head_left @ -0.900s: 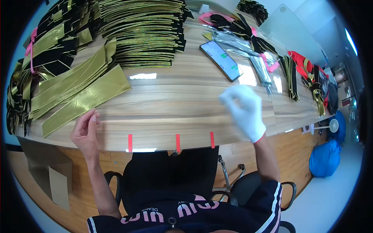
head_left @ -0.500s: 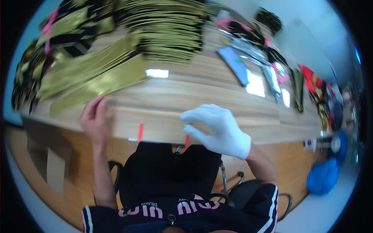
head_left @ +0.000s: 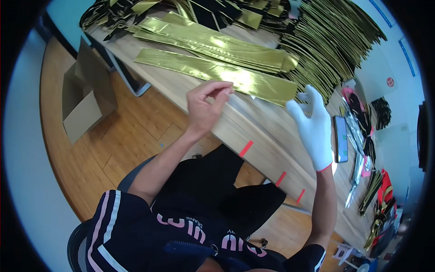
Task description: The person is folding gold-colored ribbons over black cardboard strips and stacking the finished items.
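A single shiny gold fabric strip (head_left: 204, 68) lies flat along the near side of the table. My bare left hand (head_left: 205, 108) is at its lower edge, thumb and forefinger pinched together; whether they grip the fabric I cannot make out. At the strip's right end is my right hand (head_left: 313, 127) in a white glove, thumb and fingers apart, the thumb tip at the strip's corner. Just behind lies a stack of similar gold strips (head_left: 217, 43). A long pile of folded gold and black pieces (head_left: 321, 45) fills the far right.
A phone (head_left: 340, 138) lies right of my gloved hand, beside silver strips (head_left: 355, 172) and black-and-pink bundles. Red tape marks (head_left: 246, 148) line the table's front edge. An opened cardboard box (head_left: 88, 97) stands on the floor at left. More gold and black pieces (head_left: 249, 18) lie at the back.
The view has swung leftward, so the table now runs diagonally. My gloved right hand has moved from the table's front to the strip's right end. My left hand stays by the strip's lower edge.
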`<state>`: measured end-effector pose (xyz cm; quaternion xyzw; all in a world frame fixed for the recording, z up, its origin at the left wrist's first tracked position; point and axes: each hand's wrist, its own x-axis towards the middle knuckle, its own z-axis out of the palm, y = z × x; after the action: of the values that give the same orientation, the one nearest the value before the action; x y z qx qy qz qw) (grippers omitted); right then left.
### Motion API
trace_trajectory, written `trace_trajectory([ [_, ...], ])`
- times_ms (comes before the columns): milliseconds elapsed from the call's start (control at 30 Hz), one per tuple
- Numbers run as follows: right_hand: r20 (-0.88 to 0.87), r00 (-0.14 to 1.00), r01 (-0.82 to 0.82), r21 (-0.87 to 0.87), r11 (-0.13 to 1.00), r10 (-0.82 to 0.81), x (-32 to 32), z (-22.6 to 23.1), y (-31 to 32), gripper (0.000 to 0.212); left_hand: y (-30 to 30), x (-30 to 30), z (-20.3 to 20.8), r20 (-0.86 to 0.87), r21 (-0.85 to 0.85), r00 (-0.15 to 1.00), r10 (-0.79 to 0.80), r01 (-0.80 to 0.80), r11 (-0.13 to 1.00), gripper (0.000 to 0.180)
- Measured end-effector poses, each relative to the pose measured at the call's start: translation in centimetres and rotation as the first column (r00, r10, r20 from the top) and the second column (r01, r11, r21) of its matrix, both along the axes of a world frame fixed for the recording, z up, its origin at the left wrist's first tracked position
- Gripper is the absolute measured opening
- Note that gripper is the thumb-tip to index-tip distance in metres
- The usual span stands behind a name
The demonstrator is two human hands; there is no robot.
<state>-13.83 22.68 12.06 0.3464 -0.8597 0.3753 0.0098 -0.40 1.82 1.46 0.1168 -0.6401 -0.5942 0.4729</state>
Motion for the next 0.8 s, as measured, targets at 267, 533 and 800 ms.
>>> trace_trajectory([
  [267,0.105,0.994,-0.031,0.009,0.999,0.030,-0.9,0.2,-1.2,0.029,0.5,0.7,0.5,-0.068,-0.150,0.994,0.080,-0.090,0.985,0.021],
  [533,0.390,0.869,0.346,-0.038,0.937,-0.305,4.7,1.1,15.6,0.033,3.3,3.8,0.7,0.041,-0.750,0.985,0.170,-0.082,0.656,0.027],
  [800,-0.088,0.807,0.591,0.116,0.799,-0.584,9.6,-2.5,23.2,0.039,8.9,6.8,-1.8,0.363,-0.812,0.928,0.081,0.272,0.516,0.039],
])
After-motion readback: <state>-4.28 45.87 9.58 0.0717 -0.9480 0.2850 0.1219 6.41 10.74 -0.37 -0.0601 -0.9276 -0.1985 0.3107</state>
